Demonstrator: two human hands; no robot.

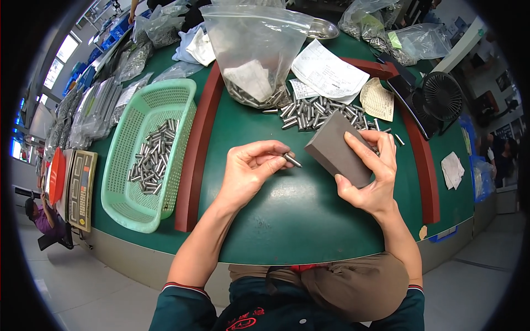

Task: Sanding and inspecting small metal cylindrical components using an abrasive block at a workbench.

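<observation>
Pin (292,160) pinched in left hand (251,168) fingertips.

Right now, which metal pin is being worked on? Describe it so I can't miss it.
Start at the green table, inside its red-brown frame. The left hand pinches one metal pin beside the grey block in the right hand. It alone is lifted; the others lie piled behind.
</observation>
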